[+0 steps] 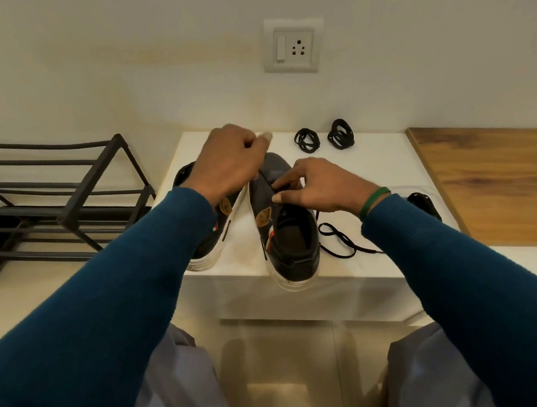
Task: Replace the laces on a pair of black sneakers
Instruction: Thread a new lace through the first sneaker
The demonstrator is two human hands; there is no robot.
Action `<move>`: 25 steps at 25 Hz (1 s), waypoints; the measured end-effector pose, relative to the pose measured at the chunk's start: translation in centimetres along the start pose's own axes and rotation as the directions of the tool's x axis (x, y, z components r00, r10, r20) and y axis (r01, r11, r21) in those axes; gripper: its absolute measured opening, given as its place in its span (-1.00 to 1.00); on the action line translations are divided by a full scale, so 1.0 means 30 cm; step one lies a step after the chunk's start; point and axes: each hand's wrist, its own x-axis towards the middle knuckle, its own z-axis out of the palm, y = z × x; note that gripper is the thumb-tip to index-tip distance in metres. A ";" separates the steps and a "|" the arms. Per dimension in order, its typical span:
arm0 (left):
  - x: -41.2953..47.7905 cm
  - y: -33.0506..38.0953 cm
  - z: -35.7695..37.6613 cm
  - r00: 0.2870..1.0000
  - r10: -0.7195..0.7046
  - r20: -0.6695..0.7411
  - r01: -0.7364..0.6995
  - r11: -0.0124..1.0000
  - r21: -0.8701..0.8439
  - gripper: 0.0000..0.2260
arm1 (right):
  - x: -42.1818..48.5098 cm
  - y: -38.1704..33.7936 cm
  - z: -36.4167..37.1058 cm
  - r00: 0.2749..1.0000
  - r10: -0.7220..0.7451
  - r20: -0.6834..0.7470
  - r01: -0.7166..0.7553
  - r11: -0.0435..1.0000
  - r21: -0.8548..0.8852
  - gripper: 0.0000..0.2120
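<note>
Pinching a thin black shoelace between thumb and forefinger, the right hand sits at the eyelet row of a black sneaker with a white sole. The left hand is clenched on the same lace's upper end, which runs taut from the shoe toward eleven o'clock into the curled fingers. A green wristband circles the right wrist.

The laced sneaker stands on a white rectangular table, heel at six o'clock on the near edge. A second matching black sneaker stands just beside it at nine o'clock, partly hidden by the left blue sleeve. A loose black lace lies on the tabletop at four o'clock, near the shoe. Two coiled black lace bundles rest at one o'clock by the far edge.

A dark metal shoe rack stands at nine o'clock, a wood-grain panel at three o'clock, and a white wall socket at twelve o'clock.
</note>
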 end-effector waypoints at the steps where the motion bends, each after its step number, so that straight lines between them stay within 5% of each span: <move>1: -0.004 0.000 0.007 0.998 -0.011 0.058 0.001 0.987 0.161 -0.58 | -0.001 -0.004 0.006 1.000 0.003 0.016 -0.003 1.000 -0.001 -0.66; 5: 0.013 0.001 -0.027 0.985 -0.143 0.091 0.123 0.972 0.201 -0.74 | -0.017 -0.012 -0.009 0.999 0.009 0.050 -0.008 1.000 -0.016 -0.62; 9: 0.017 -0.021 -0.058 0.997 -0.048 0.060 0.042 0.995 0.096 -0.80 | -0.073 -0.018 0.006 0.999 -0.033 0.009 0.033 0.991 -0.133 -0.39; 13: 0.019 -0.008 -0.079 0.981 0.181 0.074 -0.190 0.970 0.154 -0.64 | -0.123 -0.024 0.052 0.985 0.042 -0.168 -0.064 0.990 -0.127 -0.79; 15: 0.006 0.019 -0.077 0.980 0.200 0.022 -0.201 0.977 0.068 -0.76 | -0.135 -0.030 0.070 0.961 0.127 -0.245 -0.129 0.992 0.011 -0.87; 18: -0.018 0.064 -0.068 0.995 -0.029 0.096 0.034 0.998 -0.052 -0.74 | -0.157 -0.046 0.080 0.931 0.254 -0.261 -0.165 0.933 0.319 -0.90; 21: -0.045 0.097 -0.053 0.874 -0.329 0.359 0.444 0.839 -0.313 -0.74 | -0.175 -0.047 0.074 0.908 0.388 -0.156 -0.220 0.760 0.612 -0.95; 23: -0.048 0.102 -0.040 0.830 -0.356 0.430 0.526 0.759 -0.385 -0.84 | -0.178 -0.037 0.069 0.870 0.483 -0.096 -0.268 0.629 0.730 -0.95; 25: -0.061 0.093 -0.028 0.826 -0.294 0.481 0.455 0.852 -0.259 -0.80 | -0.179 -0.027 0.065 0.854 0.521 -0.008 -0.311 0.522 0.794 -0.92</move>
